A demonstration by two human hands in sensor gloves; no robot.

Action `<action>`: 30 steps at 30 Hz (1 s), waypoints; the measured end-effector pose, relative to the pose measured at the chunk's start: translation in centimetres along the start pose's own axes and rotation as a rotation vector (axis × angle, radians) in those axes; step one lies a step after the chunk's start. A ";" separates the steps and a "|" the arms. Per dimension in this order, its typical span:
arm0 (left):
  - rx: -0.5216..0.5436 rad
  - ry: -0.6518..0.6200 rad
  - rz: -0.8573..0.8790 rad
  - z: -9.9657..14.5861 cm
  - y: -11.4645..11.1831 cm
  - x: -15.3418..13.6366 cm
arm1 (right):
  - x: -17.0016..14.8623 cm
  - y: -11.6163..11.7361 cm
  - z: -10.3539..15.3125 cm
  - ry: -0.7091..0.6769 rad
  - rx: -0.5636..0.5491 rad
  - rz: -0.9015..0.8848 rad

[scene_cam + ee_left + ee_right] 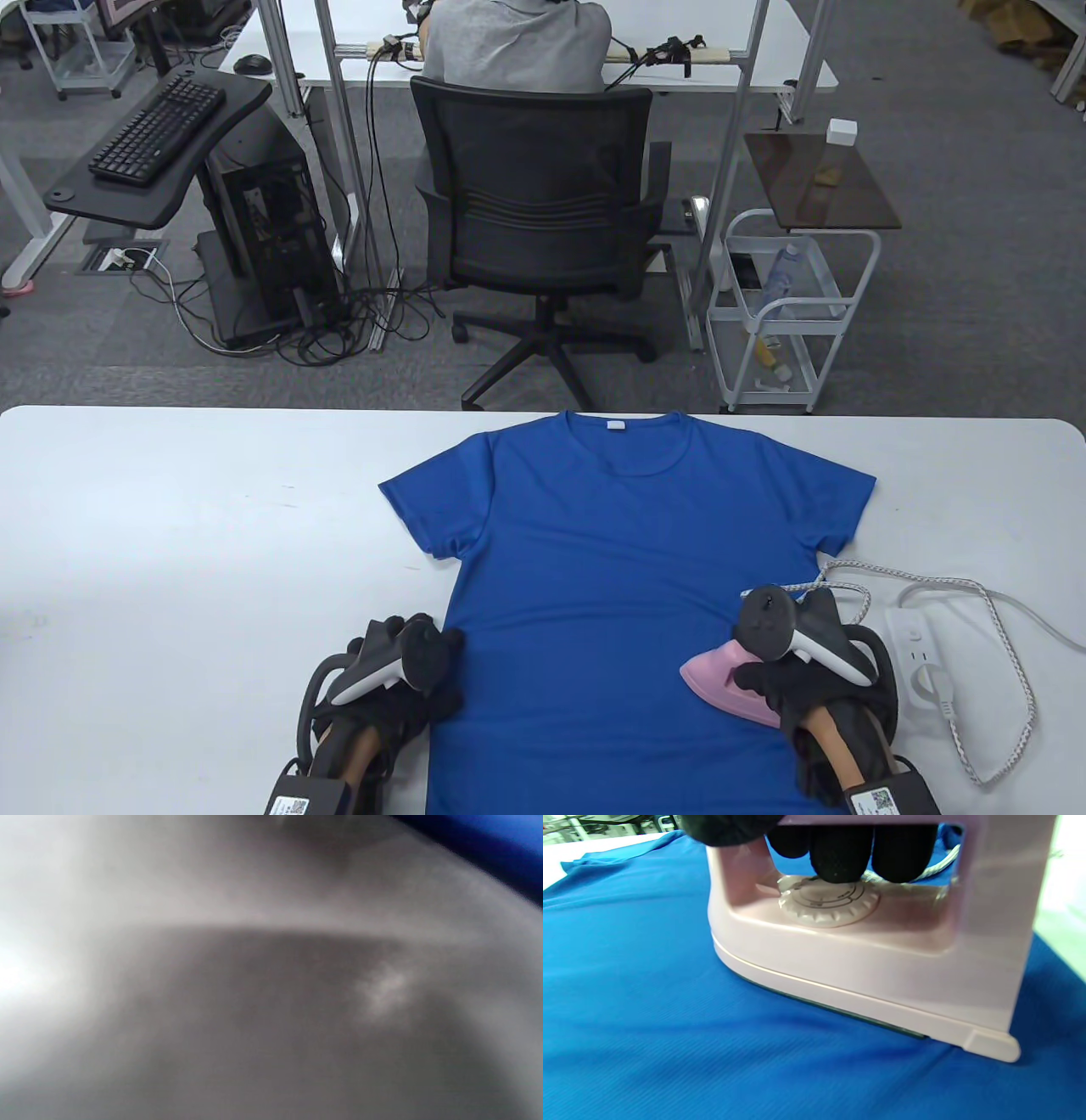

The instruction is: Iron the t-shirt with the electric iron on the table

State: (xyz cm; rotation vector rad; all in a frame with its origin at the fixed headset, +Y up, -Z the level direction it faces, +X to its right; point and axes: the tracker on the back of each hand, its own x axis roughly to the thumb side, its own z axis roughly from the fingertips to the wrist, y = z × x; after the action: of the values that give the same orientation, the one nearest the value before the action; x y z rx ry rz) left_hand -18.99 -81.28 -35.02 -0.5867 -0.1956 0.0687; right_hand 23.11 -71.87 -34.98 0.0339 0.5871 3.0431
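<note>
I'm working the near edge first. My left hand (399, 679) is resting at the lower left hem of the t-shirt (619, 594), fingers on the cloth edge — how far they are curled I cannot tell, the tracker is covering them, and the left wrist view is giving only grey blur with a sliver of blue at the top right.

My right hand (806, 679) is clenched around the handle of the pink iron (861, 959), near the shirt's lower right side. In the right wrist view the gloved fingers (840, 853) are wrapping through the handle opening above the dial (827, 902), and the soleplate is sitting on the blue fabric, nose pointing left toward the shirt's middle.

I'm judging the iron as rigid, fairly heavy, smooth-soled — it should glide easily, and the handle is the only sane place to hold it since the plate may be hot. The shirt is looking thin, soft and slippery on the table (170, 526), likely to bunch ahead of the nose, so pinning the hem with the left hand makes sense.

Further right, the braided cord (1010, 679) is looping toward the power strip (912, 654) — it could drag. Beyond that, the shirt is lying flat, collar at the far edge, sleeves spread.
</note>
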 end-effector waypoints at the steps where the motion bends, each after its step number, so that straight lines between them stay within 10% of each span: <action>1: 0.000 0.000 0.002 0.0 0.0 0.0 | -0.1 -0.2 -0.4 0.024 -0.008 0.005; 14: -0.002 -0.001 0.003 0.0 0.0 0.0 | -1.2 -1.1 -3.2 0.169 -0.094 0.054; 30: -0.004 -0.001 0.001 0.0 0.0 0.0 | -3.7 0.1 0.5 0.088 -0.051 0.070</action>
State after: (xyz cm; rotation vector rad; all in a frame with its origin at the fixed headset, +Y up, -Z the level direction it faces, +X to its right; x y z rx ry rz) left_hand -19.02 -81.29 -35.02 -0.5906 -0.1966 0.0698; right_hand 26.86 -71.91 -34.55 -0.0842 0.5234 3.1396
